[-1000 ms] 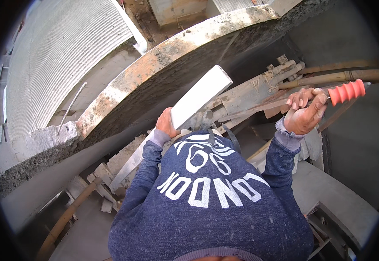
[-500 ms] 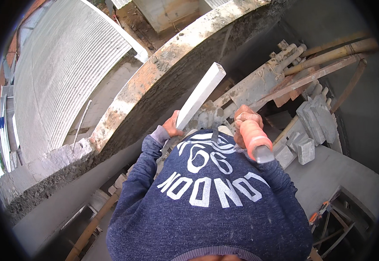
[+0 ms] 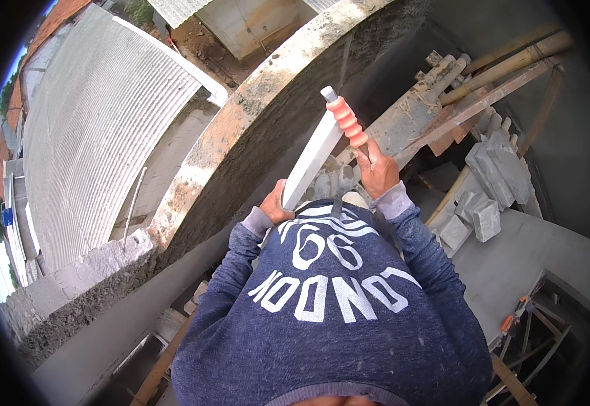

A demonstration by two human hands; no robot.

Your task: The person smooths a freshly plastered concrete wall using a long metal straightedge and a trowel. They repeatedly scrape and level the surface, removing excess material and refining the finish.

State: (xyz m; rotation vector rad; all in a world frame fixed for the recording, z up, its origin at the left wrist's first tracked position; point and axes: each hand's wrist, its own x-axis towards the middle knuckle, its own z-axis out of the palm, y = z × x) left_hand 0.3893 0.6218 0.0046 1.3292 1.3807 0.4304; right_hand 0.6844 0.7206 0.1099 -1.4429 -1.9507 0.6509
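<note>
The left hand [image 3: 278, 201] is closed around a long white bar [image 3: 313, 157], and its thumb lies along the bar's side. The bar leans, with its top end up and to the right, and its low end is hidden behind the blue shirt [image 3: 335, 291]. The right hand [image 3: 379, 169] holds a tool [image 3: 349, 123] just under its bumpy orange grip, so the grip sticks up past the fingers. The tool has a grey metal tip at the top, and the part inside the hand is hidden. The grip is in front of the bar's top end, but I can't tell if they touch. Both bar and tool are held up in front of the shirt, near the inner side of a curved wall [image 3: 203, 145]. A thin rod [image 3: 134, 206] stands by the left part of the wall's top edge. Past the wall's outer edge is a wavy grey roof [image 3: 112, 128]. To the right of the right hand there is a wooden plank [image 3: 484, 103], with bamboo poles [image 3: 511, 68] by its far end. Grey blocks [image 3: 499, 172] lie in a pile below the plank's lower edge.
</note>
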